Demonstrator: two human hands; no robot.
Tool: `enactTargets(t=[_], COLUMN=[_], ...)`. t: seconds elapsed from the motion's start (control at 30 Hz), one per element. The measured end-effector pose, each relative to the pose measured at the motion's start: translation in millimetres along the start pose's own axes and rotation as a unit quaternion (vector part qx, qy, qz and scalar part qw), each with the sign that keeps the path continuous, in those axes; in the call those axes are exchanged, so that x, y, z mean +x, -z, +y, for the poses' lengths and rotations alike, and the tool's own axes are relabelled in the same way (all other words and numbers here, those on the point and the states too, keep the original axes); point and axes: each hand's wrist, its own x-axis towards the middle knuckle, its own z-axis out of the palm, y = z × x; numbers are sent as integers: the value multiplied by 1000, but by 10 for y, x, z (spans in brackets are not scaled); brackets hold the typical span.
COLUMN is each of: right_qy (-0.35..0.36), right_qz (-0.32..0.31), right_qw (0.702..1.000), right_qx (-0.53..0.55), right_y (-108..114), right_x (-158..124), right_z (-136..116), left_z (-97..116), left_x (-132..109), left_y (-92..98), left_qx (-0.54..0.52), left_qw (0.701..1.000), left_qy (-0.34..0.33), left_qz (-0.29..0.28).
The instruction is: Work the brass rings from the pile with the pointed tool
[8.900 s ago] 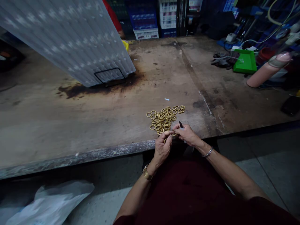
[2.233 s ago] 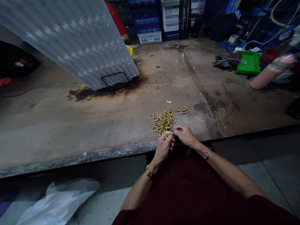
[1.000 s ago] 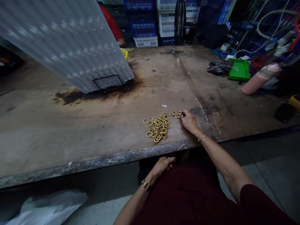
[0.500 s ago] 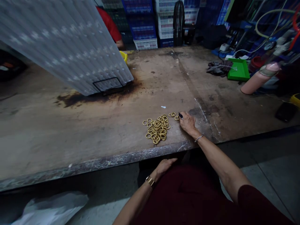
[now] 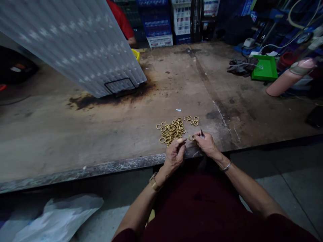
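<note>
A heap of brass-coloured rings (image 5: pixel 171 129) lies on the wooden worktable (image 5: pixel 121 131) in front of me. My right hand (image 5: pixel 206 144) pinches one ring (image 5: pixel 191 137) between thumb and finger, just right of the heap. A short dark pointed tool (image 5: pixel 202 132) also sticks up out of that hand; its kind is unclear. My left hand (image 5: pixel 174 154) is at the heap's near edge, thumb and forefinger apart, nothing visible between them. Past my right hand lie several loose rings (image 5: pixel 194 121) in two small groups.
Ribbed translucent panels (image 5: pixel 101 50) stand tilted on a black wire stand (image 5: pixel 119 86) at the left. A green tray (image 5: pixel 264 68) and a pink bottle (image 5: pixel 290 76) are at the right. Crates (image 5: pixel 160 41) are stacked behind the table. A person's red sleeve (image 5: pixel 122 20) shows behind the panels.
My right hand has come back toward the table's front edge and now holds a ring. My left hand has risen from below the edge to the heap. The view has shifted slightly.
</note>
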Motion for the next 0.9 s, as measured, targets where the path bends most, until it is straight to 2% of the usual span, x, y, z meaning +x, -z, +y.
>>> enactTargets(t=[0.13, 0.3, 0.4, 0.5, 0.6, 0.67, 0.77, 0.9], right_qy=[-90, -129, -132, -71, 3, 12, 11, 7], right_qz=[-41, -90, -90, -88, -70, -60, -72, -93], right_qw=[990, 973, 975, 989, 997, 998, 997, 995], right_qx=[105, 170, 154, 92, 21, -8, -10, 20], right_y=[-50, -72, -87, -97, -106, -111, -113, -102], right_x=[-148, -231, -258, -282, -295, -297, -296, -290], right_z=[-58, -91, -78, -77, -87, -88, -72, -26], left_z=[-47, -56, -28, 33, 102, 134, 143, 98], left_x=[10, -27, -46, -79, -115, -135, -160, -197], left_y=[9, 11, -9, -44, -74, -80, -73, -72], left_qx=[75, 82, 33, -39, -123, -168, -226, -297], left_qw=[993, 991, 996, 995, 976, 959, 938, 917], left_qy=[-72, -75, -33, 60, 171, 219, 248, 251], left_qz=[-54, -71, -78, -70, -60, -69, -84, -88])
